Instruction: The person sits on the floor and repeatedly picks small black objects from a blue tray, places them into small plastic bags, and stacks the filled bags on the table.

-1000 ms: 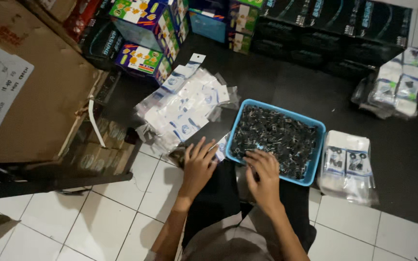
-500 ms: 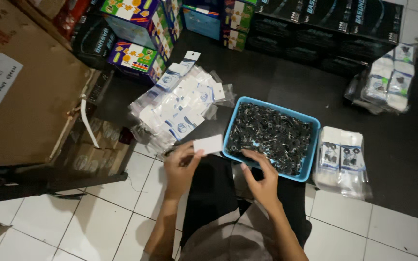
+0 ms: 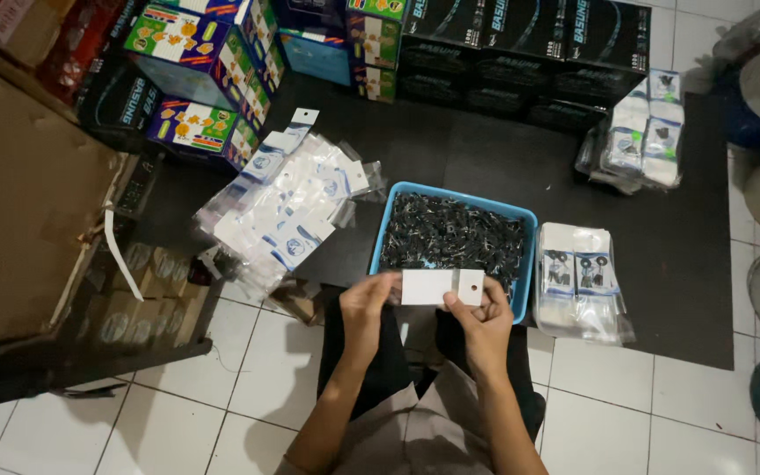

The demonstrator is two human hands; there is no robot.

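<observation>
Blue basket (image 3: 386,230) still heaped with small dark parts; loose empty sleeves (image 3: 288,207) to its left, filled packs (image 3: 578,277) to its right; left hand (image 3: 364,310) and right hand (image 3: 478,318) pinch one white sleeve (image 3: 440,287) at the basket's near rim; much remains unpacked.

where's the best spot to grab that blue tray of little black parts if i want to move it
Grip the blue tray by its two short side walls, one hand coming from each side. It sits flat, full of loose black parts, and those raised rims are bare; the near edge is behind the white card.
</observation>
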